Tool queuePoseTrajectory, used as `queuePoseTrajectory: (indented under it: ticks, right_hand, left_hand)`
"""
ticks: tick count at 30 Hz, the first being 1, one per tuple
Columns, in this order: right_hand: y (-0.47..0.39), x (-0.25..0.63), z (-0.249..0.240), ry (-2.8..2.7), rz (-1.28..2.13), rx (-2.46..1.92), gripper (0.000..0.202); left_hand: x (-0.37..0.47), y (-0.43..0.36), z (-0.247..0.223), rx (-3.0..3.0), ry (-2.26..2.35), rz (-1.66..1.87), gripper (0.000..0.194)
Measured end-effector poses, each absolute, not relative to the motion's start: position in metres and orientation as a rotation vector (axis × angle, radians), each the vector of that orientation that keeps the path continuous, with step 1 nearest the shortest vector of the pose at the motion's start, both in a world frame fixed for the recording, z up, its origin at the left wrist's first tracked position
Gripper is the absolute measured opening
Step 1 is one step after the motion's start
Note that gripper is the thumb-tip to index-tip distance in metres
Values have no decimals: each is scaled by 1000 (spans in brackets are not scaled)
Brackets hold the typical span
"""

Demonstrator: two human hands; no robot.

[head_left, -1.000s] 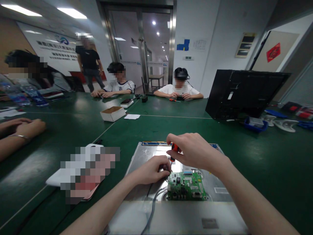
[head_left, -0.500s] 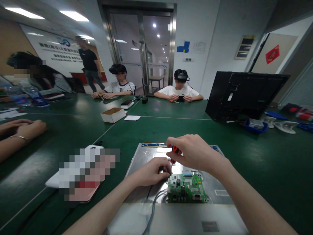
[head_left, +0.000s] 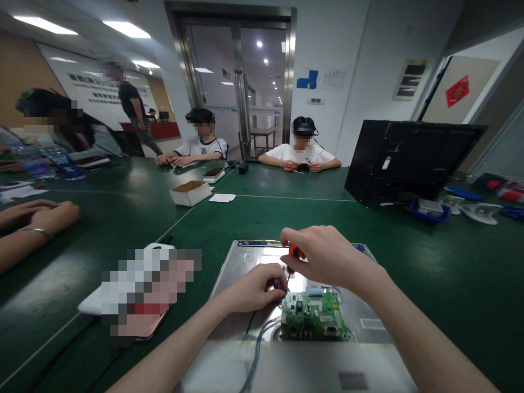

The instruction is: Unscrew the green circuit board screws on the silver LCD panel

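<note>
The green circuit board (head_left: 313, 315) is lying flat on the silver metal panel (head_left: 229, 267), and I am taking it as the centre of the clock, with twelve pointing away from the person. The right hand (head_left: 327, 254), near half past twelve, is gripping the orange and black handle of a screwdriver (head_left: 293, 251), whose thin shaft is pointing down toward the board's corner at about eleven. At ten o'clock, the left hand (head_left: 262, 286) is keeping its fingers narrow and curled beside the shaft; I cannot tell if they are pinching something small, because the fingers are covering the place. They are also hiding the tip, so nothing is showing if it is sitting in a screw. In my judgement, the first danger is coming from this: if the tip is not sitting well, a sideways push could be making it slip and scratch the board, or poke the fingertips that are waiting so near. A tilted shaft could also be wearing the screw head. The flat ribbon cable (head_left: 315, 293) is running at twelve, so a slip toward two o'clock could be damaging it. The grey cable (head_left: 257, 355) is trailing at eight, near the left forearm, and a catching arm could be tugging it.
</note>
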State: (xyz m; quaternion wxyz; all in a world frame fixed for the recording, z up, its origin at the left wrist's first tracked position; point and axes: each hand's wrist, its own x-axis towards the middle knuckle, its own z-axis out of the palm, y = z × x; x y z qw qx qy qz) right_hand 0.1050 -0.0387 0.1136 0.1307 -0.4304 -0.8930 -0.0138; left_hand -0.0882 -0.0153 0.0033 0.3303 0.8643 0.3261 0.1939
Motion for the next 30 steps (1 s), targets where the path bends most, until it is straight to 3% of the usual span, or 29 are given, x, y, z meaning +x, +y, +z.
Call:
queuePoseTrajectory:
  ticks: [9,26,30]
  right_hand:
    - [-38,107,113,-2599,-34,-1229,17]
    - [-39,105,114,-2599,-41,-1174,6]
    - [-41,106,113,-2599,1,-1141,17]
  left_hand:
    - [-87,-14,4,2245,811,499,10]
    - [-87,-13,2,2251,789,503,10]
    - [-87,-13,2,2247,786,527,9]
